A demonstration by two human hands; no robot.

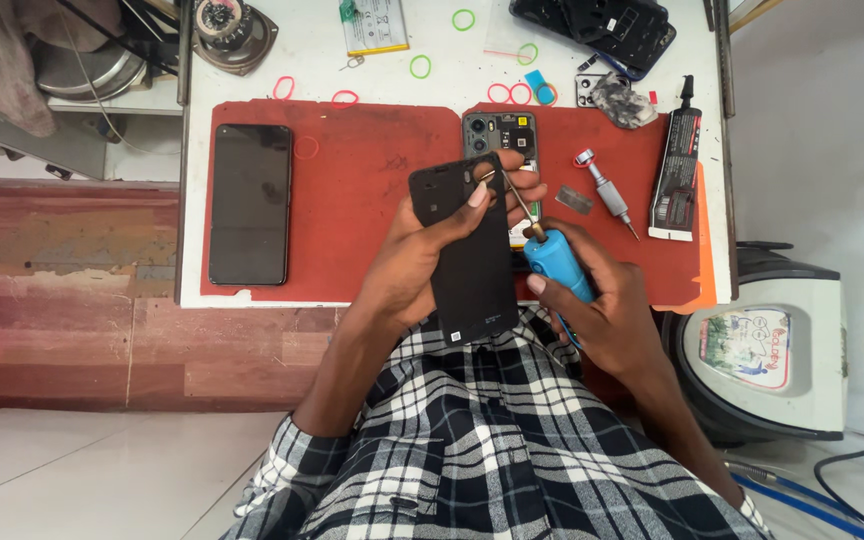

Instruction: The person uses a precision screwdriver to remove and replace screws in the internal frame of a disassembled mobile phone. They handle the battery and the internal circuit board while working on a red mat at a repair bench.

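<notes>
My left hand (422, 255) holds a black phone back cover (467, 255) upright over the front edge of the red mat (372, 200), thumb on its upper part. My right hand (602, 300) grips a blue-handled tool (560, 268) whose thin metal tip (514, 195) reaches up to the cover's camera corner. Behind the cover, an opened phone body (500, 135) lies on the mat, mostly hidden by my hands.
A black phone (249, 203) lies face up on the mat's left. A silver screwdriver (607, 190), a small metal blade (574, 200) and a black tube (674, 175) lie on the right. Coloured rubber bands, a battery (374, 25) and phone parts (597, 30) sit behind. A white machine (772, 360) stands right.
</notes>
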